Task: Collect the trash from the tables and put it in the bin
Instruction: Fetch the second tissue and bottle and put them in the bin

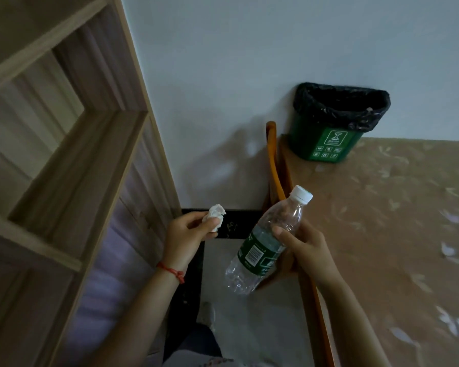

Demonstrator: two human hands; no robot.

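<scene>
Left hand (pixel 187 234) pinches tissue (pixel 215 213); right hand (pixel 301 245) grips bottle (pixel 266 242) (capped).

A pale wall (pixel 249 62) fills the back of a dimly lit room. Light wooden shelving (pixel 64 154) rises along one side, its compartments open. Opposite stands a surface (pixel 382 234) under a tan floral covering, edged in orange-brown wood. Between them lies grey floor (pixel 263 327) with a dark skirting strip (pixel 239 223).
</scene>
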